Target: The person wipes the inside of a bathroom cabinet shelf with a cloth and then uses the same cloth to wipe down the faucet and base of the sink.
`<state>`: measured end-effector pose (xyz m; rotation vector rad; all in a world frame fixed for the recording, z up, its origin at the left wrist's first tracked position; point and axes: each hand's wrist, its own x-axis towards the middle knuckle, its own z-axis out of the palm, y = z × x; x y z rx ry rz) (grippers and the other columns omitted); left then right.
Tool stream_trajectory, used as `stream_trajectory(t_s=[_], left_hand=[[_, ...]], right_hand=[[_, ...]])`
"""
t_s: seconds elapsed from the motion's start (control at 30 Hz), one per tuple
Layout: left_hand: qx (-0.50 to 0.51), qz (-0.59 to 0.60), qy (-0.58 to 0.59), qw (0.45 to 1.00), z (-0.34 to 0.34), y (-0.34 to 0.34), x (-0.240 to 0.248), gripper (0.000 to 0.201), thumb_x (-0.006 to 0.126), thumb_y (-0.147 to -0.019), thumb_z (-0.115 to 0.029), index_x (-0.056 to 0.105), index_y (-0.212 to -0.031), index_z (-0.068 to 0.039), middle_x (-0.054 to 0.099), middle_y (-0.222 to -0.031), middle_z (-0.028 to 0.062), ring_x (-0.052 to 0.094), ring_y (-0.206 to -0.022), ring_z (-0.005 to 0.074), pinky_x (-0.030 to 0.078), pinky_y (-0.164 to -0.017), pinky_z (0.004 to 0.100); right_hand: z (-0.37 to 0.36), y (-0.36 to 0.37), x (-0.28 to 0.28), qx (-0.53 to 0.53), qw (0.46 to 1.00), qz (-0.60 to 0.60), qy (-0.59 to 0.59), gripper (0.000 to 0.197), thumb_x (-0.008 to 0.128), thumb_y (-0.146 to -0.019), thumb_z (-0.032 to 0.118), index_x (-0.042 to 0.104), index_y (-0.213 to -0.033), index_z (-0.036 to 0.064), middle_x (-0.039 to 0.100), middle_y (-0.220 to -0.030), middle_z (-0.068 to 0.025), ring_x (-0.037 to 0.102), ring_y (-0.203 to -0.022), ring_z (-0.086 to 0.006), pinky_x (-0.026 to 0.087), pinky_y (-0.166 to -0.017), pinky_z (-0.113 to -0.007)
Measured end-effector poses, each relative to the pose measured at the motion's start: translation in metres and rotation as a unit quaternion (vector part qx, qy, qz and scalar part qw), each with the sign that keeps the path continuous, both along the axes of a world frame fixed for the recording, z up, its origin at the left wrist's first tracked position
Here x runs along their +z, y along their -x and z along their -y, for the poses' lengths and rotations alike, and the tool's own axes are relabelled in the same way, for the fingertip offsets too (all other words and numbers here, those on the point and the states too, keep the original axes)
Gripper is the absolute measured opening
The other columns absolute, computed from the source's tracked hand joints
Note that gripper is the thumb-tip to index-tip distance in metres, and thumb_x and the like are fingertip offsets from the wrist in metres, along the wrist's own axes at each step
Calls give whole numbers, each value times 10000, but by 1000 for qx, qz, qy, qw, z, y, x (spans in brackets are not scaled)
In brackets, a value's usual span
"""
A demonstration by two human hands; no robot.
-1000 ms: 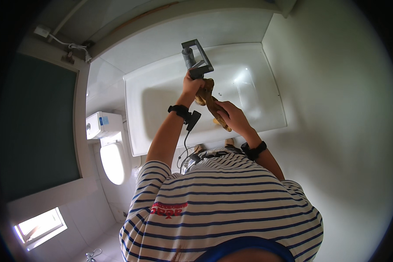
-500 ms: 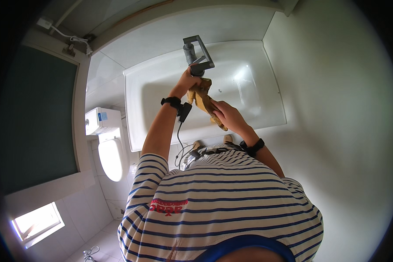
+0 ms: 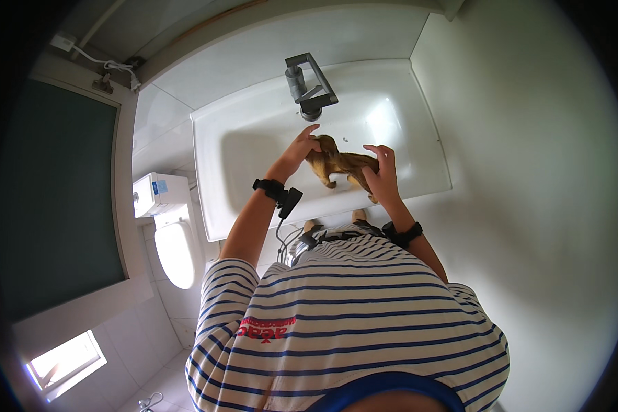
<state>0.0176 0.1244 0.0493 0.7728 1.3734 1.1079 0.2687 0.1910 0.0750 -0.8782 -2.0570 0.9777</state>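
Observation:
A brown toy animal [image 3: 339, 162], with what look like a head and legs, is stretched sideways over the white basin [image 3: 254, 199]. Gripping its left end, around the head, is my left hand [image 3: 299, 149], with one finger pointing up toward the faucet. My right hand [image 3: 384, 176] pinches the other end, its index finger raised apart. Just beyond the toy is the grey faucet [image 3: 312, 104] with its angled arm; neither hand touches it.
A white toilet [image 3: 174, 254] stands to the left, below a dark green panel [image 3: 62, 199] in a pale frame. The black wrist strap [image 3: 273, 189] on my left arm trails a cable [image 3: 279, 237]. A white wall rises on the right.
Both hands have drawn the toy back from under the faucet. It has turned from a steep slant to nearly level, as my right hand moved right and up.

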Motion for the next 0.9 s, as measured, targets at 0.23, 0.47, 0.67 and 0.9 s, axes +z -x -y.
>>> stream_trajectory(t_s=[0.23, 0.47, 0.67, 0.9], left_hand=[[159, -77, 11, 984, -12, -15, 32, 981, 702, -779, -268, 59, -1473, -7, 510, -921, 47, 518, -919, 161, 417, -823, 269], [185, -492, -35, 850, -36, -13, 49, 757, 750, -674, -545, 471, -1179, -55, 519, -1096, 146, 604, -907, 347, 515, -718, 426], [140, -449, 22, 882, -47, -5, 52, 615, 729, -665, -542, 566, -970, -34, 646, -939, 143, 641, -846, 337, 524, -714, 413], [104, -469, -61, 875, -50, 17, 39, 513, 739, -643, -422, 625, -965, -39, 675, -830, 148, 659, -771, 325, 526, -701, 381]], right_hand=[[-11, 9, -11, 5, 997, 0, 77, 375, 557, -790, 102, 544, -1165, 93, 399, -1160, -172, 477, -1047, -331, 415, -912, -376], [-16, 35, 2, 59, 998, -8, 36, 310, 583, -800, 107, 563, -1099, 28, 521, -1081, -155, 511, -1036, -300, 414, -921, -365], [-11, 31, -10, 48, 991, 7, 128, 236, 572, -814, 70, 596, -1044, 23, 552, -1046, -128, 564, -970, -252, 449, -866, -336], [-30, 27, -17, 44, 967, 38, 250, 209, 560, -841, 68, 598, -1042, 23, 569, -1024, -97, 594, -859, -184, 473, -778, -279]])
